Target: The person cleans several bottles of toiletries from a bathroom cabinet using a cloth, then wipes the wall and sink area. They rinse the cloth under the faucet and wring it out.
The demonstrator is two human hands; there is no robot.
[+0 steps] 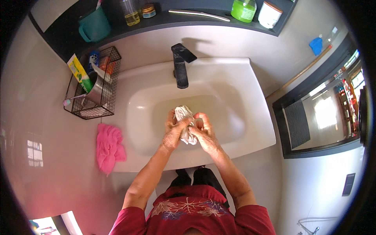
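A bunched white cloth (182, 112) is gripped between my two hands over the basin of the white sink (250, 129). My left hand (173, 130) closes on the cloth's left side, its thumb lying across the front. From the right, my right hand (204, 132) has its fingers curled round the same cloth, close against the left hand. One end of the cloth sticks up above my fingers, and another part hangs below them. Beyond my hands stands a black faucet (181, 70), apart from the cloth; no running water shows at its spout.
At the left, a black wire basket (92, 88) holds a yellow-green tube (80, 73) and a toothbrush. A pink towel (110, 149) hangs below it. The dark shelf (156, 22) behind carries a teal mug (95, 25), jars and a bottle. A framed mirror (317, 117) is at the right.
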